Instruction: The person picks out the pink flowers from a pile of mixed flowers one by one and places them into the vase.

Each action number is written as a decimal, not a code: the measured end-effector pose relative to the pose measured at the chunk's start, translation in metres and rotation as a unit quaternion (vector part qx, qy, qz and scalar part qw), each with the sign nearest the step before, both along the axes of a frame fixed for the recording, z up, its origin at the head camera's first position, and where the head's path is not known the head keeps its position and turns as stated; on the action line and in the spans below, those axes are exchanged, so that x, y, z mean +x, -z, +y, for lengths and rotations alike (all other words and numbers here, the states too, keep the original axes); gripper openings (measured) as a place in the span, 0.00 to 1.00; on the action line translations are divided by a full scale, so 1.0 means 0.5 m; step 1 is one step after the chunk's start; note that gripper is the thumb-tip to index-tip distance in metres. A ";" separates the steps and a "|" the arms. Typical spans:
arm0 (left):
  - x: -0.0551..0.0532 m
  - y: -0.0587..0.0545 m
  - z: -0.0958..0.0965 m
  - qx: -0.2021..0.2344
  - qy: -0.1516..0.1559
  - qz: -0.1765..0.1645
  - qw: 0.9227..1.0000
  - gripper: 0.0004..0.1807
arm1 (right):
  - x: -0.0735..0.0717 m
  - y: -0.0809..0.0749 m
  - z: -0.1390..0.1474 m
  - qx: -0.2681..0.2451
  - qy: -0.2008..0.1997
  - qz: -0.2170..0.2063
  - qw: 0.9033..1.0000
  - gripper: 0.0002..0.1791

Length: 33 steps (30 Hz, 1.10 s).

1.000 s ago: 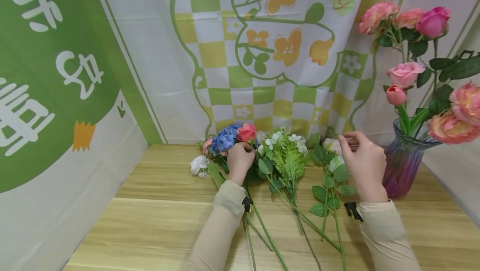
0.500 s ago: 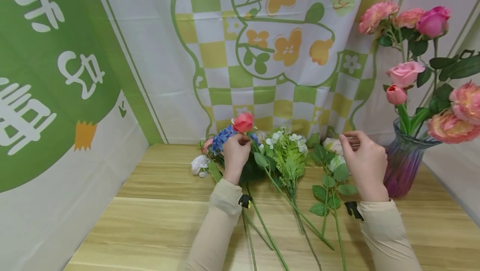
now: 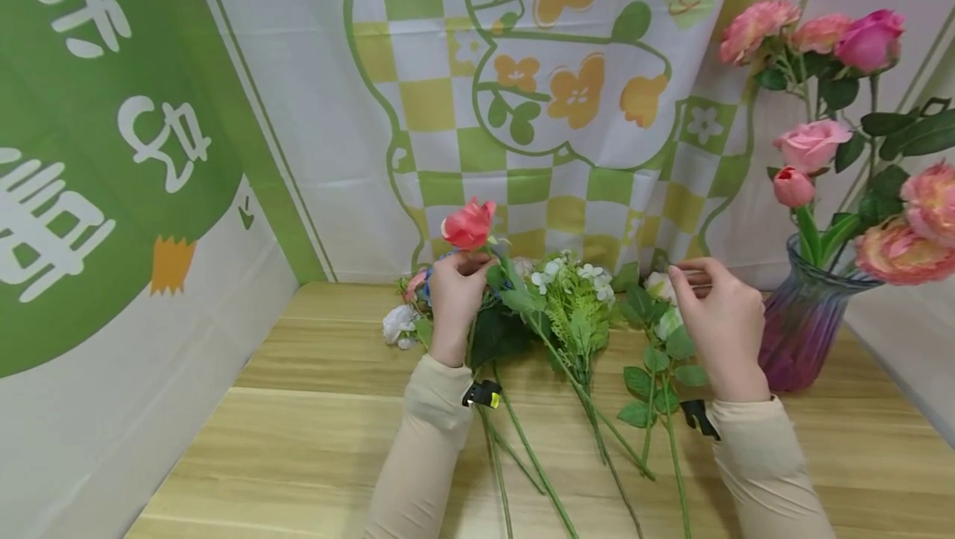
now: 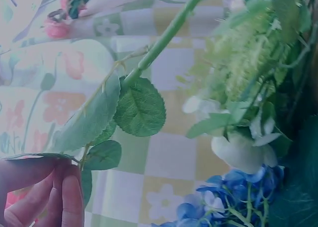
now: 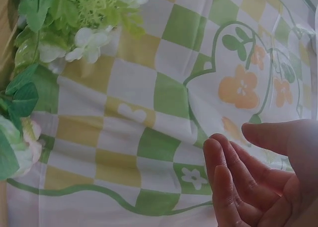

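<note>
Checked cloth (image 3: 425,108) hangs behind a wooden bench (image 3: 298,456). Left hand (image 3: 457,298) pinches a coral rose (image 3: 468,224) just below its bloom, above the other flowers (image 3: 578,307); right hand (image 3: 719,323), relaxed, holds nothing near the vase (image 3: 809,332). Picking out the rose seems underway; next likely calls for drawing its stem (image 4: 166,38) free.

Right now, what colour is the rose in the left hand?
The rose is coral red, seen best in the head view.

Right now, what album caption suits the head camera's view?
Over a table, the left hand holds a coral flower; the empty right hand hovers near a vase.
</note>
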State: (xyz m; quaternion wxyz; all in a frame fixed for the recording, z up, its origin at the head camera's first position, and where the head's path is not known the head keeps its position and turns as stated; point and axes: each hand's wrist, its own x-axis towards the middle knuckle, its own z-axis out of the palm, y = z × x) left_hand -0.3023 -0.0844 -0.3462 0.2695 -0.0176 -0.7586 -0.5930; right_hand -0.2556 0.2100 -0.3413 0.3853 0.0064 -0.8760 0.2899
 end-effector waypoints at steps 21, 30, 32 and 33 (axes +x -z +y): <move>0.035 -0.046 -0.001 0.172 0.035 0.053 0.983 0.08 | -0.002 -0.015 -0.068 -0.018 -0.081 0.012 0.996 0.13; 0.051 -0.056 0.015 0.239 0.097 0.092 0.962 0.10 | -0.007 -0.022 -0.107 -0.032 -0.125 0.029 0.991 0.11; 0.054 -0.054 0.020 0.249 0.112 0.095 0.957 0.11 | -0.005 -0.025 -0.115 -0.042 -0.136 0.026 0.989 0.11; 0.056 -0.053 0.023 0.254 0.120 0.098 0.955 0.12 | -0.004 -0.026 -0.119 -0.047 -0.143 0.025 0.988 0.11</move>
